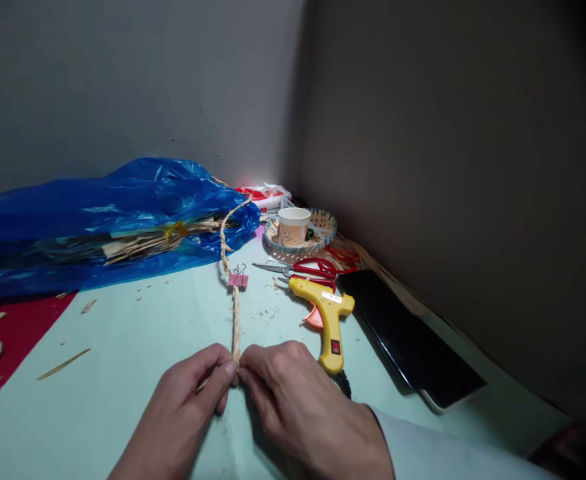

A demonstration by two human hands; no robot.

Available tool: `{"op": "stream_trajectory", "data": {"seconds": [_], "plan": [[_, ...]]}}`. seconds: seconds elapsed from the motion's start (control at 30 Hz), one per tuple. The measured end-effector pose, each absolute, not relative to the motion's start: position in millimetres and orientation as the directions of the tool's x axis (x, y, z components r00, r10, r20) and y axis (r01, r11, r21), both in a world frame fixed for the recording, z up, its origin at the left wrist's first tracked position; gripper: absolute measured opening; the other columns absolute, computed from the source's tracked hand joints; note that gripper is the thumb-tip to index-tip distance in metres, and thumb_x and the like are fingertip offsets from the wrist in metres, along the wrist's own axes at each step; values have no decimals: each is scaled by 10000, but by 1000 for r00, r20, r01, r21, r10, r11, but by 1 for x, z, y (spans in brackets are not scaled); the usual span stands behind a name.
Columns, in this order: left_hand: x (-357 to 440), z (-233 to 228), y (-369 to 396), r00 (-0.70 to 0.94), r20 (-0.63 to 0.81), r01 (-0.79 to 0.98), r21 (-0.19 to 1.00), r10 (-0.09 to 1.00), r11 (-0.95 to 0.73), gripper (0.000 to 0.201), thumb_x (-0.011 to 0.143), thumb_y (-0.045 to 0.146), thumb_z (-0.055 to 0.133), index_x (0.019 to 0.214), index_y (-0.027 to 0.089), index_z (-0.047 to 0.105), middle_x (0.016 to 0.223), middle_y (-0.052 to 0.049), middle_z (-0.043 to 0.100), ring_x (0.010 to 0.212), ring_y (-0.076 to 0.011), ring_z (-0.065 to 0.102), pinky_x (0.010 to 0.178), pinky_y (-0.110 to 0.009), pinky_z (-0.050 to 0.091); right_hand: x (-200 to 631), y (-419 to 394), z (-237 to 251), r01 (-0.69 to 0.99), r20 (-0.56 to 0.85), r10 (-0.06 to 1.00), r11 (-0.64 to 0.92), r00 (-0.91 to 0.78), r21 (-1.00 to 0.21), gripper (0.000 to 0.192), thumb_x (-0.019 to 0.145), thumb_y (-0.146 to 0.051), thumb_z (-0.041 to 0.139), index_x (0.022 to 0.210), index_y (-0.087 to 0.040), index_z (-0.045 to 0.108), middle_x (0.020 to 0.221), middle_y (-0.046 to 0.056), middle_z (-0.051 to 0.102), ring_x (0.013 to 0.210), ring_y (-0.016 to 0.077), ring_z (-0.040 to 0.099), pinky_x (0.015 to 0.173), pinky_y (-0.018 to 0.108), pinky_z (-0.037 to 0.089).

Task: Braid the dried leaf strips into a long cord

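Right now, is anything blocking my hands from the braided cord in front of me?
Nothing visible is. The fingertips of your left hand and right hand are at the near end of the braided cord. The pink clip is farther up it, beyond your fingers, and the glue gun lies off to the right.

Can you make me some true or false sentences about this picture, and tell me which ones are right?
1. The glue gun is yellow. True.
2. The clip on the pale cord is green. False: it is pink.
3. The cup sits in the woven basket. True.
4. The left hand holds the glue gun. False: its fingers are on the cord's near end, beside the right hand's.
5. The plastic bag is blue. True.
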State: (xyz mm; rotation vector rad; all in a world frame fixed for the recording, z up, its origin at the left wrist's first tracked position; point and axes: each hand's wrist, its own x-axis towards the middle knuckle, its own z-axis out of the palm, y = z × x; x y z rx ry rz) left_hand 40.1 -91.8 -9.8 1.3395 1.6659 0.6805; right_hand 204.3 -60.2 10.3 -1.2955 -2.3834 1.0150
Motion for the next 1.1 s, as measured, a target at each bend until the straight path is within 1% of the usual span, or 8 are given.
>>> {"op": "stream_trajectory", "data": {"seconds": [0.17,0.37,0.5,0.67,0.8,0.9,1.0,1.1], "plan": [[37,-9,-86,-56,-311,437,847,949,303,386,828,493,477,558,218,450,516,65,419,543,-140,385,533,-254,273,207,-61,23,714,-144,822,376,-551,-590,176,867,-169,446,693,-190,461,734,23,554,647,131,489,520,230,283],[37,-12,-88,-41,-309,329,894,950,305,331,777,407,588,535,189,528,520,43,503,563,-141,441,571,-250,305,202,-77,21,726,-145,791,451,-595,-519,104,796,-180,494,857,-243,549,868,27,630,755,201,569,373,228,157],[35,-23,-89,13,-361,54,931,932,360,299,735,437,654,643,161,583,549,67,442,538,-106,355,528,-227,246,198,-79,2,592,31,631,743,-776,-313,303,671,-97,568,966,-164,579,828,58,656,695,213,565,413,282,161],[35,-24,-88,14,-321,74,945,947,319,317,737,431,661,616,155,564,516,73,423,519,-96,335,503,-223,227,198,-72,-11,382,304,408,913,-861,-144,106,813,-119,542,902,-121,599,723,48,645,556,165,509,469,318,196],[33,-17,-88,5,-288,123,951,958,285,298,727,402,681,610,161,551,512,71,441,513,-93,363,494,-209,254,202,-66,2,426,422,600,791,-680,-440,231,890,-347,538,800,-161,641,724,41,643,676,177,557,608,302,335],[32,-16,-90,39,-344,71,938,938,340,288,738,411,675,643,174,542,491,94,404,426,-59,261,419,-199,161,204,-56,9,444,277,791,554,-546,-704,203,908,-310,527,883,-163,664,830,51,668,784,172,584,701,281,380],[34,-17,-93,56,-369,26,929,928,368,277,747,407,674,663,180,539,491,95,415,394,-45,184,400,-214,83,202,-44,4,304,53,766,316,-641,-899,203,908,-308,520,853,-160,647,761,28,657,721,149,595,660,246,395],[36,-16,-96,36,-300,57,953,953,298,277,781,388,640,637,181,527,538,62,468,451,-69,292,433,-202,179,198,-38,-6,178,-111,663,34,-740,-983,182,893,-275,506,777,-159,585,627,-15,571,551,107,544,556,215,378]]}}
